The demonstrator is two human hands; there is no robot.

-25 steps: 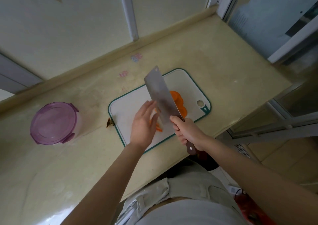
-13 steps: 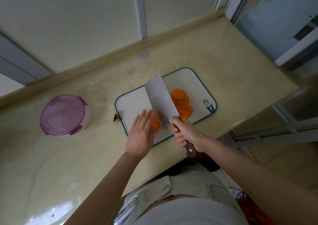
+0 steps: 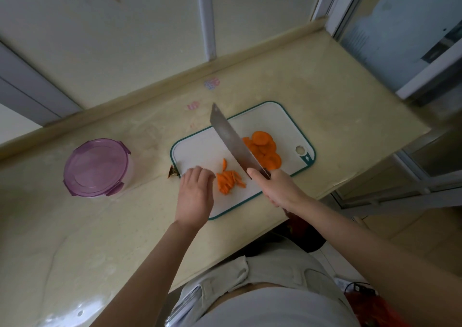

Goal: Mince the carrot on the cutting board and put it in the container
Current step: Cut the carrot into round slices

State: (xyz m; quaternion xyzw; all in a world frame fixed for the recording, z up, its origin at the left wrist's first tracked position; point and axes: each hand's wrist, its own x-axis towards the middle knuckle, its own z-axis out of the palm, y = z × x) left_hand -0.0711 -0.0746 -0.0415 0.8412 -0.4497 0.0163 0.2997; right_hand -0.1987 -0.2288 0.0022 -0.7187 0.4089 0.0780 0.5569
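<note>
The person is working through the cutting step: the carrot is lying in two lots on the cutting board, a stack of round carrot slices at the far right side and a small heap of carrot strips nearer the middle, just beside the left hand. The right hand is gripping the handle of the knife, fingers wrapped round it, and is holding the broad blade tilted over the board between the strips and the slices, its edge seeming to be raised rather than pressed into anything. The left hand is resting at the board's near left edge with fingers loosely bent and nothing in them, fingertips close to the strips but apparently not touching them. The container is standing well apart to the left on the counter, its purple lid clipped on. By my judgement the mincing is only partly done, since most slices are waiting whole and the strips are far from fine. The next move is likely calling for the left hand to steady the strips with fingertips tucked back, and for the blade to come down across them; the lid will need opening before anything goes in.
</note>
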